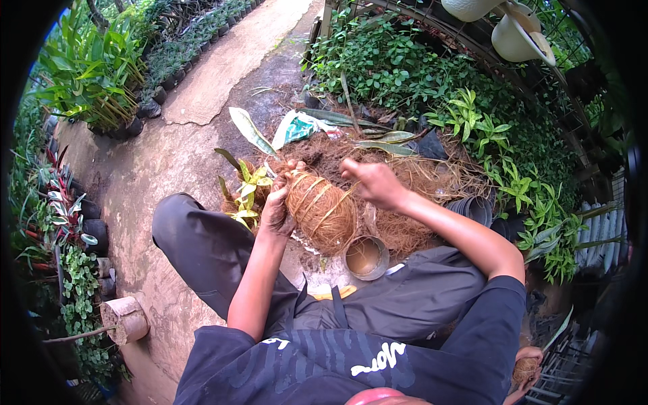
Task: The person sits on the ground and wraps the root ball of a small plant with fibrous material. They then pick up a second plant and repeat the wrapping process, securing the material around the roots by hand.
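A rounded bundle of brown coconut fibre [322,219], wound with several flat yellowish strips, sits tilted between my knees. My left hand [277,206] is closed around its upper left end. Just right of the bundle, my right hand [378,182] is raised with its fingers curled tight; whatever is in them is hidden. A pale-edged snake plant leaf [250,129] stands out beyond the bundle's top; where its base sits is hidden. Below the bundle, a round grey pot [366,258] with brownish contents rests near my lap.
Loose fibre [405,233], dark soil [310,152] and a green-and-white plastic bag [297,128] lie ahead. Stacked black pots [472,210] are at right. Yellow-green plants [248,192] stand left of the bundle. Another person's hand [530,354] holds a fibre ball at lower right.
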Available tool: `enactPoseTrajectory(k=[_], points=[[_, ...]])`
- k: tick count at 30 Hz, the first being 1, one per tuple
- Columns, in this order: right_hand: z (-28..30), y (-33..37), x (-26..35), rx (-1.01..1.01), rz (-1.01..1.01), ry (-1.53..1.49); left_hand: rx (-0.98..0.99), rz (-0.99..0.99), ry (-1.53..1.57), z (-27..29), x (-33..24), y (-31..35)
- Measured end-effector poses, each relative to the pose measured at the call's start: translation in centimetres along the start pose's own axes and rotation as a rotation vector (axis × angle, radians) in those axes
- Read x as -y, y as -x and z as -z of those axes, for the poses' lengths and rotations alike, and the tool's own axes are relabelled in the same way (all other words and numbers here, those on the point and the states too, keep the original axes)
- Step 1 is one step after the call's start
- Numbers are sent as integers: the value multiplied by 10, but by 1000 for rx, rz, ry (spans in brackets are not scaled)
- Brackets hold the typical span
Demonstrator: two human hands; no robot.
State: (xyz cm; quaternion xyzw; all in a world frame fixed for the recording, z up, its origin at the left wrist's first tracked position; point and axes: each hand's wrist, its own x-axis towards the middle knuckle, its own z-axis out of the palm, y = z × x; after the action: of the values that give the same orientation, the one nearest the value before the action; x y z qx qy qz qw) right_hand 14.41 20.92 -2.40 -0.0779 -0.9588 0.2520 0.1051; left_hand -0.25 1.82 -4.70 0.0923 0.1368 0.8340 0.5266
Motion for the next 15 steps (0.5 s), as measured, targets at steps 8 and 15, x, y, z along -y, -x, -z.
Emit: enactPoseTrajectory(k=[8, 15], points=[[-77, 45, 34, 101, -26, -297, -269, -34, 143, 35, 16, -11], [-31, 19, 95, 370, -406, -266, -493, -198, 71, 78, 1, -22]])
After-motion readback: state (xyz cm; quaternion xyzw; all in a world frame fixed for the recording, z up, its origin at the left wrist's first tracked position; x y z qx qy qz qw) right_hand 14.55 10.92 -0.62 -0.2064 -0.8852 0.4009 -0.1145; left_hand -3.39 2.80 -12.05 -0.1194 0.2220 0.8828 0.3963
